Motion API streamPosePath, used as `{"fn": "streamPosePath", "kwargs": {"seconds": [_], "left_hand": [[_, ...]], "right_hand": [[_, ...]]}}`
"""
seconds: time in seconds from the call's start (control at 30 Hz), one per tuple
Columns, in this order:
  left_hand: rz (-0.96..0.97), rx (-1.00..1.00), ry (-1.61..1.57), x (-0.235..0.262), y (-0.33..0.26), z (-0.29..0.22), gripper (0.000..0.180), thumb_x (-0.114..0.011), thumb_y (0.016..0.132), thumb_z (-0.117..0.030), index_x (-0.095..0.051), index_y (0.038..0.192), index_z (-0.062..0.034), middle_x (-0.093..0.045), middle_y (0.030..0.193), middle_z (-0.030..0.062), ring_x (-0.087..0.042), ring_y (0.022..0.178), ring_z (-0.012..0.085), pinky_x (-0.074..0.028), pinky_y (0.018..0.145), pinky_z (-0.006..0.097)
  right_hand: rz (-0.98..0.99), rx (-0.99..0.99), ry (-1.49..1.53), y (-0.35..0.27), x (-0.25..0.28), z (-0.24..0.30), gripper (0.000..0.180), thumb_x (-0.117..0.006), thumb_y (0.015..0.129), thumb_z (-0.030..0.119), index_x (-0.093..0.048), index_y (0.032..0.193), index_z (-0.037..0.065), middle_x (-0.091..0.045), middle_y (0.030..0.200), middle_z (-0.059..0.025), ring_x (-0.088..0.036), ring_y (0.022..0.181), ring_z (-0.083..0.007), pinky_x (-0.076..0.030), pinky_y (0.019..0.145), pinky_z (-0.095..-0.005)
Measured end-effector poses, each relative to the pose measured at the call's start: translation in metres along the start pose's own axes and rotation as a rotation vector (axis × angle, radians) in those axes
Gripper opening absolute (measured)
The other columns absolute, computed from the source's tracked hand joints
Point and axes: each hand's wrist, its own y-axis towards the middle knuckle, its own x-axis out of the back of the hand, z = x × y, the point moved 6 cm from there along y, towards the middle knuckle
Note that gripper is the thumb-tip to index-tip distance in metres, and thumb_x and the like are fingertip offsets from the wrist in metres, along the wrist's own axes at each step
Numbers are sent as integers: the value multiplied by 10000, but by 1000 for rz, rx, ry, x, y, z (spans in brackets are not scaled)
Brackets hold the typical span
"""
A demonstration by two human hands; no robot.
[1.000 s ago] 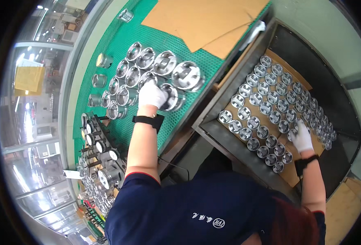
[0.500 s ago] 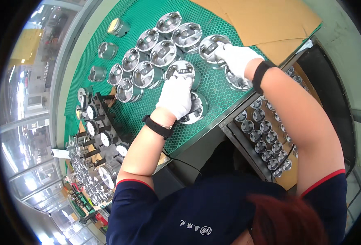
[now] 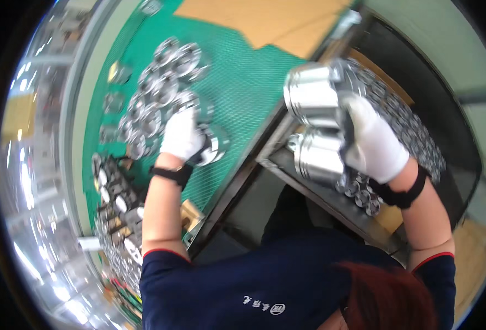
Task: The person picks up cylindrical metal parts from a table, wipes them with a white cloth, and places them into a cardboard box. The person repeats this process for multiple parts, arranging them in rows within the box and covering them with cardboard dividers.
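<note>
A: In the head view, what is hard to make out?
B: Blur smears much of it. The left hand (image 3: 180,133) curls down at the nearest piston (image 3: 216,145) on the green mat (image 3: 254,77), partly covering it; I cannot tell whether the fingers pinch it.
A: And the right hand (image 3: 376,137)?
B: It grips a pair of pistons (image 3: 312,92), one beside the other, raised over the black metal bin (image 3: 391,49). Its fingertips are hidden, and the pair blocks part of the bin.
A: Counts?
B: Two in the right hand. Roughly ten clustered pistons (image 3: 165,91) on the mat, too blurred to be sure, and three spaced pistons (image 3: 113,103) along its left side. The binned pistons (image 3: 413,129) are too smeared to count. The cardboard (image 3: 270,22) is cut off at the top.
</note>
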Motion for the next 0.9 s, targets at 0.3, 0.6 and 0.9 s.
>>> {"fn": "streamPosePath", "kwargs": {"seconds": [0.3,0.6,0.9], "left_hand": [[-129,67,152,37,-39,-181,607,-582,756,-4,-505,1341,138,-603,1223,352,-587,1139,494,-465,1016,508],[395,-24,-742,-60,-75,-622,425,-760,786,-100,-634,1176,10,-709,1112,174,-702,1023,283,-557,921,397],[662,-702,-179,-289,-112,-906,556,-729,794,-165,-515,1258,55,-669,1032,260,-660,962,427,-536,873,465]], "right_hand": [[122,-1088,-316,-469,110,-157,461,-686,762,38,-495,1181,15,-557,1198,-261,-607,1047,-463,-532,871,-496],[324,-1459,-271,-821,156,-256,448,-593,851,24,-532,1293,-17,-580,1279,-305,-646,1072,-442,-544,916,-476],[-478,-1790,501,-979,61,-384,514,-311,1064,385,-502,1405,52,-576,1358,-261,-553,1249,-415,-441,1035,-429]]}}
